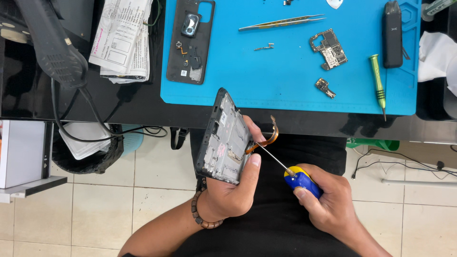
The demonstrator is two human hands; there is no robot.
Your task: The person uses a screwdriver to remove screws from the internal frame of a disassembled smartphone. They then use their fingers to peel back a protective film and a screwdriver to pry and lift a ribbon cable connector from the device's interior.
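Below the table edge, over the lap: left hand (228, 183), fingers wrapped around an opened phone frame (223, 138), thumb laid along its right side. Frame held tilted, inner side up, clear of the table. An orange flex ribbon (267, 138) curls out from its right edge.

Right hand (328, 202): closed around the blue-and-yellow handle of a small screwdriver (297, 178); thin metal shaft runs up-left, tip meeting the frame where the ribbon starts.

Left wrist: brown bead bracelet (202, 216).

On the black table (133, 102) above: blue work mat (285, 66). On the mat, near to far:
- small circuit piece (325, 87), near the front edge;
- green-handled screwdriver (377, 81), tip towards the front edge;
- main circuit board (328, 48);
- tiny metal part (264, 47);
- tweezers (282, 22), lying crosswise;
- black oblong device (393, 33), at the right side.

Left edge of mat: black phone back cover (190, 40), inner side up, camera window at its top, partly overlapping the mat.

Further left: folded printed papers (123, 38); black tool with cable (52, 45).

Floor: pale tiles (95, 204).
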